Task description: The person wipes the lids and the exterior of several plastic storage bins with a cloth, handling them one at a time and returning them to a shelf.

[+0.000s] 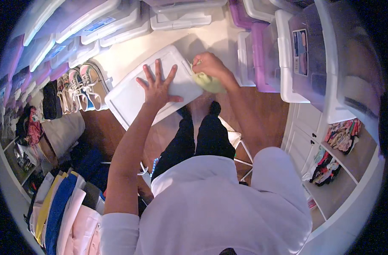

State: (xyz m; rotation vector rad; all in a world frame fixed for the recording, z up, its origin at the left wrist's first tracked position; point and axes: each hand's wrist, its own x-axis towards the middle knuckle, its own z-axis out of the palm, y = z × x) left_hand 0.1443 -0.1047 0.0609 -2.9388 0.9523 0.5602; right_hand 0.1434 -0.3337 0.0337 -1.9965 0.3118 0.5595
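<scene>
A white plastic storage-box lid (127, 98) lies tilted before me, above the wooden floor. My left hand (159, 84) rests flat on its upper face, fingers spread and holding nothing. At the lid's right edge, my right hand (209, 65) grips a pale yellow-green cloth (209, 82), which hangs below the fingers. The cloth touches or overlaps the lid's rim there. What lies under the lid is hidden.
Clear storage boxes (117, 24) with white and purple lids line the left and back. More boxes (308, 54) stack at right above a white cabinet (300, 127). Sneakers (92, 81) stand left of the lid; hanging clothes (61, 204) fill the lower left. Folded clothes (343, 135) sit on right-hand shelves.
</scene>
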